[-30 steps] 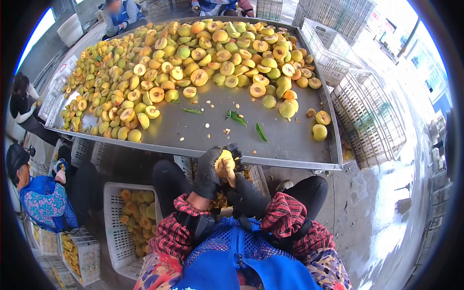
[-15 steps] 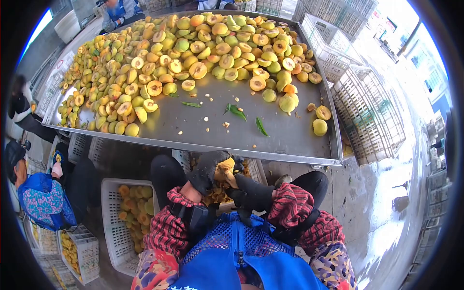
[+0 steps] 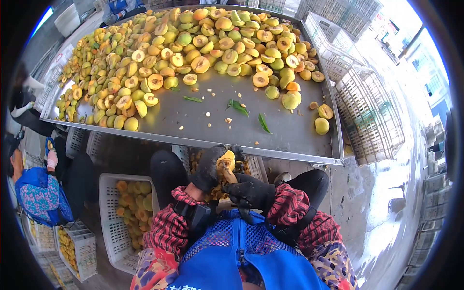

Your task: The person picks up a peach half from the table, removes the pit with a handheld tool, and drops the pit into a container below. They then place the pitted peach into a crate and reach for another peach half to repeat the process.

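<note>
In a black glove, my left hand is closed around a yellow peach half, just below the table's near edge. My right hand, gloved in black too, is closed on a slim tan tool whose end is against the fruit. The tool's exact kind is hard to make out. Beneath both hands a crate holds yellow-brown pieces, partly hidden by my gloves.
A metal table carries many halved peaches, green leaves and small pale bits. A white crate of fruit stands at my left. Stacked crates stand right. A co-worker sits at far left.
My right hand has turned slightly, showing more of its back, and the peach half sits a little higher. The co-worker's gloved hand at left has risen. The view has shifted slightly.
</note>
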A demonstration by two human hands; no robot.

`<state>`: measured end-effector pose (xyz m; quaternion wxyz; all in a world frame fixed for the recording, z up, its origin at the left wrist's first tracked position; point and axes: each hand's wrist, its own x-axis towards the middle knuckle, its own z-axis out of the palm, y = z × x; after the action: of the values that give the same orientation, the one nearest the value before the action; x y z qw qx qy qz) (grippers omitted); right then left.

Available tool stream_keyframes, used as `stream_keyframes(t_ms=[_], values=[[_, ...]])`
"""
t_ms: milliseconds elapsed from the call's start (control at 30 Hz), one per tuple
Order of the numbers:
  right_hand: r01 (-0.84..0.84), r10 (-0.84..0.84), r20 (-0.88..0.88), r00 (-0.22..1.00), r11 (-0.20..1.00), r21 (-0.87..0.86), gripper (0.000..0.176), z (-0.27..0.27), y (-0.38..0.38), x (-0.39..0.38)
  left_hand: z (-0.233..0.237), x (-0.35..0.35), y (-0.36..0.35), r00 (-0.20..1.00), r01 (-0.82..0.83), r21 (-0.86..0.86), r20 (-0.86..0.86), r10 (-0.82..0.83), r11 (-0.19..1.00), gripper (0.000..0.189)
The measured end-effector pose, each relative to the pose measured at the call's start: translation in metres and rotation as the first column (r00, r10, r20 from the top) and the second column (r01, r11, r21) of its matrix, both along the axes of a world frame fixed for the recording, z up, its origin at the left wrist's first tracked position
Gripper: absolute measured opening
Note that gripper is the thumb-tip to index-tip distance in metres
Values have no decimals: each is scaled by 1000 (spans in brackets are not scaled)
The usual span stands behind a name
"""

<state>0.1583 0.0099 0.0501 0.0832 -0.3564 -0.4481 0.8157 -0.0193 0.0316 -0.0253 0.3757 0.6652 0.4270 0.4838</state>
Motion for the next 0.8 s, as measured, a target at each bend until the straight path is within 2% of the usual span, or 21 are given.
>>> stream_keyframes(t_ms=[33,67,100,167,267,300,367,433,467,500,533,600,667,700,767,800], values=[[-1,5,-51,999,997,79,20,-4,-1,0,10,3,-4,999,-38,-16,23,38,999,28],[5,0,-65,998,997,72,19,-5,-1,-1,15,4,-6,996,-76,-34,43,78,996,30],[10,-5,-80,997,998,65,19,-5,-1,-2,13,3,-6,994,-38,-94,99,48,995,29],[39,-43,-28,999,992,-116,19,9,-1,-5,8,1,-3,977,53,-204,215,-8,977,29],[-18,9,163,987,998,58,19,-1,-2,-4,21,-6,2,984,148,-156,-74,-161,977,31],[-6,-2,166,986,999,44,19,-1,-4,-3,28,-3,-2,972,210,-261,161,-172,942,33],[20,-22,168,985,1000,17,19,0,-6,-2,49,6,-8,804,387,-402,587,-91,830,37],[40,-35,56,998,995,-94,19,3,-5,-2,34,4,-9,969,106,-152,239,-67,983,37],[47,-48,-1,999,988,-148,19,3,-4,-2,27,4,-9,998,-1,21,59,0,1000,37],[42,-26,-82,996,977,208,19,-5,-6,-1,21,6,-10,992,4,-98,123,8,995,35],[61,24,-149,988,840,539,18,-16,-8,-3,20,10,-11,983,15,-214,184,25,977,34],[112,82,-212,974,638,762,17,-28,-10,-2,10,12,-12,976,-59,-273,188,113,960,31],[125,57,-233,971,710,693,17,-19,-14,-4,-5,13,-14,963,-235,-151,99,252,960,29],[131,43,-241,970,738,662,16,-15,-16,-5,-13,17,-15,916,-175,-230,319,244,957,31],[141,19,-243,970,770,623,16,-9,-20,-7,-7,31,-16,672,-10,-334,696,253,943,37],[148,-72,-208,975,914,378,15,-2,-20,-8,-3,34,-17,656,-1,-328,713,248,945,36]])
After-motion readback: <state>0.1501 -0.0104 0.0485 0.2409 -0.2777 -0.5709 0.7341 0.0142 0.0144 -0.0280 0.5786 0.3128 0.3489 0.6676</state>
